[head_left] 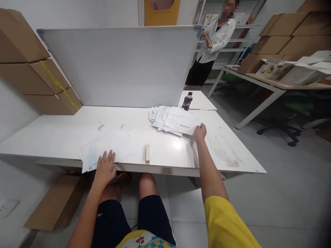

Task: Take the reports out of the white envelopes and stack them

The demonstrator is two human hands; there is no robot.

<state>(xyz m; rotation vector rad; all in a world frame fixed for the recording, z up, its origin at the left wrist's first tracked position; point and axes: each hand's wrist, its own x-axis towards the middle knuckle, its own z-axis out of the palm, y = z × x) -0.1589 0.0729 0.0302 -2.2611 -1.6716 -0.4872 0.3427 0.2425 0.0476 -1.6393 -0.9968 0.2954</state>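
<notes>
My left hand (105, 168) lies with fingers spread on a few white paper sheets (90, 155) that stick out past the table's front edge. Over on the right, my right hand (200, 132) pinches the near right corner of a printed sheet (181, 121). That sheet lies on top of a fanned pile of papers (158, 117) with punched holes along one side. Between the two groups of paper, a small cream-coloured stapler (147, 154) rests near the front edge, touched by neither hand.
A whiteboard (119, 65) stands along the table's (129, 137) back edge. Behind the papers is a dark drink bottle (187, 101). Cardboard boxes (38, 77) are stacked at the left. A person in a white shirt (217, 38) stands beyond, near another table (254, 77) bearing boxes.
</notes>
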